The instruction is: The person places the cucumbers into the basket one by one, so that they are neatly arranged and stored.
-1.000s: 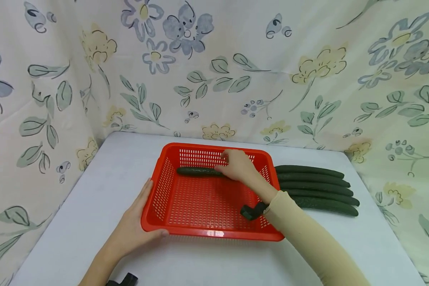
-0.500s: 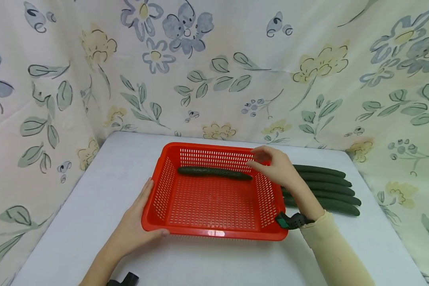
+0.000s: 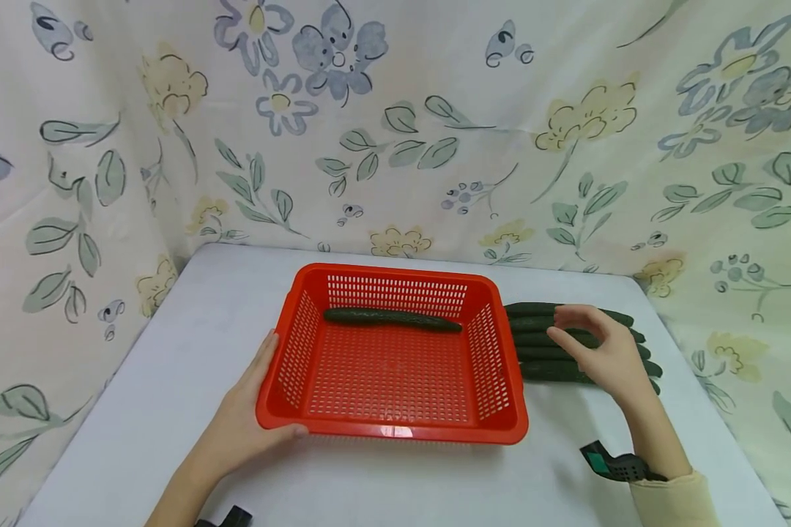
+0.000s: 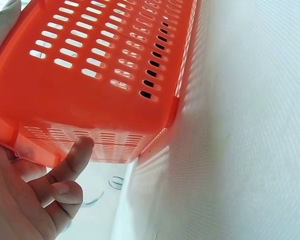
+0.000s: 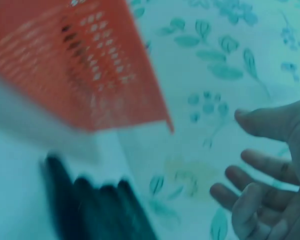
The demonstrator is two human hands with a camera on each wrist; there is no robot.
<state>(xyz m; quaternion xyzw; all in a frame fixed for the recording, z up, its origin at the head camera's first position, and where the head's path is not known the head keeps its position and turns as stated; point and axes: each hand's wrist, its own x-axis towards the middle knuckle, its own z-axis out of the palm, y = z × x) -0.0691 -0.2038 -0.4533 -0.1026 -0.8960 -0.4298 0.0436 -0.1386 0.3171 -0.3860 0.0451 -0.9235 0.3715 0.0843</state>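
A red plastic basket (image 3: 389,380) with slotted walls stands mid-table in the head view. One dark green cucumber (image 3: 392,319) lies inside it along the back wall. My left hand (image 3: 244,421) holds the basket's near left corner, thumb along the front rim and fingers along the left side; the left wrist view shows the fingers (image 4: 80,152) against the wall below the rim. To the basket's right, several cucumbers (image 3: 547,370) lie side by side. Over them hovers my right hand (image 3: 603,359), fingers loosely bent, thumb apart, with nothing held.
The white table (image 3: 158,366) extends around the basket. A flower-printed curtain (image 3: 369,205) hangs behind it and along both sides. Dark bands (image 3: 619,465) are worn at my wrists. In the right wrist view the cucumbers (image 5: 100,210) look blurred.
My right hand has let go of the cucumber in the basket, come up over the right rim and moved right above the row of cucumbers. The left hand stays at the corner.
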